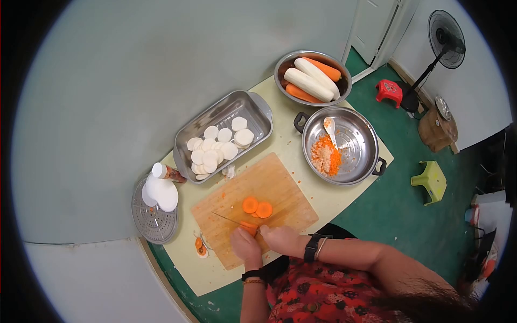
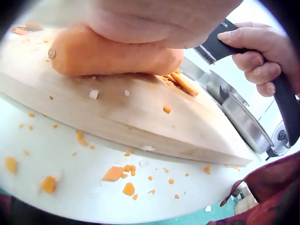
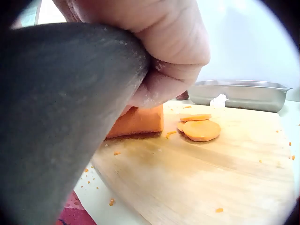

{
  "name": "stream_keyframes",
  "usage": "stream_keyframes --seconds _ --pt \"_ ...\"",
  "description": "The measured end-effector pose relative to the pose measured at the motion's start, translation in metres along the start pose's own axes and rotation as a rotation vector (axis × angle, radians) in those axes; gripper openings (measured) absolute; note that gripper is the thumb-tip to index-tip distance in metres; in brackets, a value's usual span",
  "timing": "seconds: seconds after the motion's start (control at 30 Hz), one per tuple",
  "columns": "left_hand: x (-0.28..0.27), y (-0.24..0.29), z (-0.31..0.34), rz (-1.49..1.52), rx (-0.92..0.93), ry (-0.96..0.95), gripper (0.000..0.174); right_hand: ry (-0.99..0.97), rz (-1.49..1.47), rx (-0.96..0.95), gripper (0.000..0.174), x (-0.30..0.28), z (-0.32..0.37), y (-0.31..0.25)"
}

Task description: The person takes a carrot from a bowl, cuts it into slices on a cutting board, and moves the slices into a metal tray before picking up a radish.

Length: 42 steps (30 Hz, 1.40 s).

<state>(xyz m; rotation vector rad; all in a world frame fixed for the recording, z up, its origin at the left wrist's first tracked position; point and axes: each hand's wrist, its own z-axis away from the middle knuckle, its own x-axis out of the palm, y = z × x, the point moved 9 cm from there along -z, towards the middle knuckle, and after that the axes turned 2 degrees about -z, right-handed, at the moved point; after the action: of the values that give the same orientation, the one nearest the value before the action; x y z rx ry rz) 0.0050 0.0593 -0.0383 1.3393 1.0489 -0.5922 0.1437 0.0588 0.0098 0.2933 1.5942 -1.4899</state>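
A carrot (image 2: 112, 56) lies on the wooden cutting board (image 1: 291, 188), its cut end showing in the right wrist view. The left hand (image 1: 246, 246) grips it from above, fingers over its top. In the right hand (image 1: 281, 239) is the black handle of a knife (image 1: 226, 218); fingers curl round that handle (image 2: 286, 103). The blade extends over the board at the carrot's cut end. Several round carrot slices (image 1: 264, 210) lie beside the blade, some overlapping; the right wrist view shows these slices (image 3: 201, 130) near the carrot.
A metal tray (image 1: 250, 110) holds white slices behind the board. At the back right are a bowl (image 1: 280, 81) of whole carrots and white radishes and a pan (image 1: 366, 140) with chopped bits and a spoon. A bottle (image 1: 173, 175), steamer plate (image 1: 153, 223) and peeler (image 1: 205, 241) are left.
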Motion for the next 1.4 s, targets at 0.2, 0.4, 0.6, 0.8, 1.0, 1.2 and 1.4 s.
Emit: stream_keyframes --seconds 0.2,0.4,0.6,0.8,1.0,1.2,1.4 --pt "0.008 -0.009 0.001 -0.015 -0.058 -0.021 0.036 0.13 0.062 -0.075 0.009 0.001 0.002 -0.002" --pt "0.011 -0.012 0.001 0.056 -0.138 -0.061 0.038 0.102 0.088 -0.053 0.009 0.001 0.0 -0.002" --pt "0.008 -0.006 0.001 0.115 -0.178 -0.054 0.039 0.109 0.13 -0.019 0.01 -0.009 0.006 -0.004" --pt "0.006 -0.002 0.0 0.035 -0.121 -0.044 0.039 0.016 0.011 -0.002 0.011 -0.007 0.007 -0.005" --pt "0.005 -0.002 -0.001 -0.015 -0.112 -0.018 0.037 -0.116 -0.066 0.033 0.014 0.003 -0.011 -0.004" --pt "0.009 -0.006 0.0 -0.094 -0.113 -0.08 0.035 -0.065 -0.02 0.021 0.014 0.006 -0.004 -0.003" --pt "0.02 -0.02 0.003 -0.037 -0.127 -0.085 0.032 -0.097 -0.072 0.068 0.014 -0.006 0.005 -0.004"
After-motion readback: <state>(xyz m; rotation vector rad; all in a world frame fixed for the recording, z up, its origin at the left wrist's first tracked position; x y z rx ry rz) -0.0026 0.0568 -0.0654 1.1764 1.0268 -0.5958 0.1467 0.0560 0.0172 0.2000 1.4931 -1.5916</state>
